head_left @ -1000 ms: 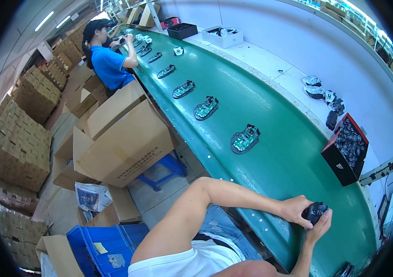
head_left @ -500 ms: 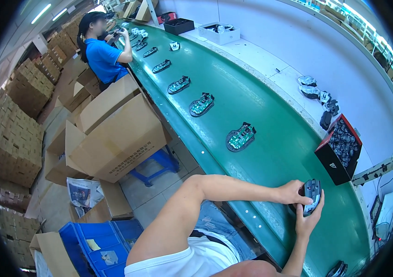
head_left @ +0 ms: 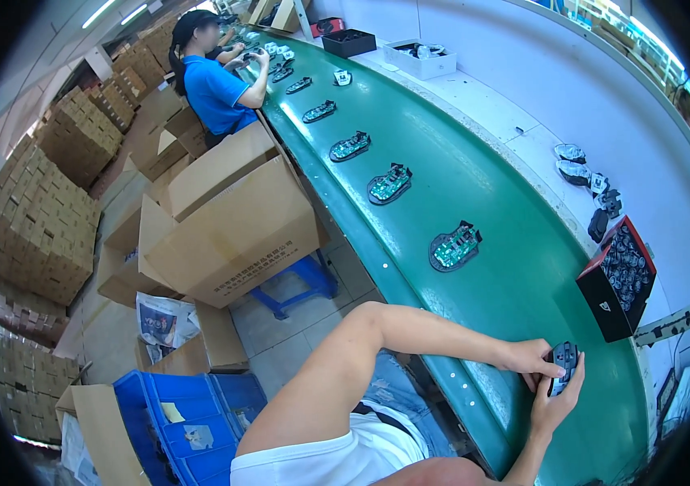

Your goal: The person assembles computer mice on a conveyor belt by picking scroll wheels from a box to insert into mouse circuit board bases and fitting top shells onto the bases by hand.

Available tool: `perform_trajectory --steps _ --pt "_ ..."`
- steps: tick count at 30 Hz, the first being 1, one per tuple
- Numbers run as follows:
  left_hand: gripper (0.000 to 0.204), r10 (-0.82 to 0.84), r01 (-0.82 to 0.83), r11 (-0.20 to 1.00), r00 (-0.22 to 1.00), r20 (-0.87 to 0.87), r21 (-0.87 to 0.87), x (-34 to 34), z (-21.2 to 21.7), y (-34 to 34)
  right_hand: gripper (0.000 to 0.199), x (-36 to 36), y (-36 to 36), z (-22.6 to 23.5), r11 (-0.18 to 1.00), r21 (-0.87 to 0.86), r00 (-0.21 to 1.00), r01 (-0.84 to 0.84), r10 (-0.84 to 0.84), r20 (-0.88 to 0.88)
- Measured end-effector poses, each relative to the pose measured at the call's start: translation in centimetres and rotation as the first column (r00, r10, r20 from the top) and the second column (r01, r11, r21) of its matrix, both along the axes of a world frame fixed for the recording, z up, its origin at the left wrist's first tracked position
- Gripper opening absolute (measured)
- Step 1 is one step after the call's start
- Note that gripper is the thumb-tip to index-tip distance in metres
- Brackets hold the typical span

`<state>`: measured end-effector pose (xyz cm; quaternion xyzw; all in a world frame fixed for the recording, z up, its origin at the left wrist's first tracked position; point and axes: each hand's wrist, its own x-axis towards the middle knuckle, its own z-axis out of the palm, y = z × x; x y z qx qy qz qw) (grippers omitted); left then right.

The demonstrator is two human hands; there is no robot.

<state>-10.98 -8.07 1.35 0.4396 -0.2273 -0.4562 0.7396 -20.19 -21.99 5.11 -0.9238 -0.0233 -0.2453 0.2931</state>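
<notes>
Both hands are closed around a small black mouse held just above the near end of the green surface: the left hand grips it from the left side with fingers curled over its top, and the right hand cups it from below, thumb up along its right edge. Just past the hands, at the far edge of the surface, stands a black box with a red rim, tilted and full of small dark parts. Further up the surface lies a row of open mouse bases with green circuit boards, spaced well apart. At the far end another person in a blue shirt sits working. Open cardboard boxes stand beside the surface, and a blue crate sits on the floor.
</notes>
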Motion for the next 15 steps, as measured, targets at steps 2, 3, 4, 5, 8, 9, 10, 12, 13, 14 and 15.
perform_trajectory --steps 2,3,4,5,8,9,10,12,13,14,15 --pt "0.039 0.019 -0.019 1.0 1.0 0.005 -0.023 0.06 0.28 0.17 0.06 0.15 -0.22 0.33 0.999 0.035 0.999 -0.009 0.01 -0.041" --pt "0.039 0.026 -0.026 0.999 1.0 0.005 -0.036 0.13 0.5 0.39 0.056 0.18 -0.11 0.54 0.997 0.074 0.996 -0.023 0.029 -0.08" --pt "0.039 0.046 -0.045 0.999 0.999 0.02 -0.024 0.14 0.43 0.38 0.056 0.16 0.09 0.64 0.997 0.073 0.996 -0.018 0.024 -0.084" --pt "0.039 0.04 -0.04 0.999 0.999 0.016 -0.025 0.07 0.48 0.46 0.055 0.1 0.33 0.75 0.998 0.064 0.998 -0.02 0.024 -0.055" --pt "0.038 0.011 -0.011 1.0 0.999 0.048 0.003 -0.03 0.81 0.54 0.056 0.1 0.06 0.68 0.996 0.081 0.998 -0.022 0.026 -0.049" --pt "0.039 0.018 -0.019 1.0 0.999 0.036 0.012 0.03 0.76 0.48 0.059 0.2 -0.08 0.65 0.994 0.108 0.997 -0.022 0.03 -0.073" --pt "0.04 0.026 -0.027 0.999 0.999 0.025 0.022 0.07 0.7 0.47 0.059 0.24 -0.02 0.6 0.994 0.109 0.997 -0.022 0.03 -0.068" --pt "0.042 0.027 -0.027 1.0 0.999 0.041 0.015 0.03 0.59 0.63 0.058 0.22 0.41 0.75 0.992 0.127 0.998 -0.025 0.031 -0.047" --pt "0.043 0.037 -0.038 0.999 0.998 0.049 0.015 -0.01 0.6 0.55 0.058 0.31 0.15 0.59 0.992 0.12 0.999 -0.024 0.029 -0.041" --pt "0.043 0.036 -0.036 0.999 0.998 0.054 0.009 0.0 0.76 0.41 0.058 0.28 -0.27 0.29 0.994 0.113 0.998 -0.012 0.018 -0.056" --pt "0.043 0.037 -0.038 0.999 0.998 0.054 0.015 -0.18 0.73 0.42 0.058 0.12 -0.28 0.25 0.994 0.109 0.997 0.002 0.007 -0.075"
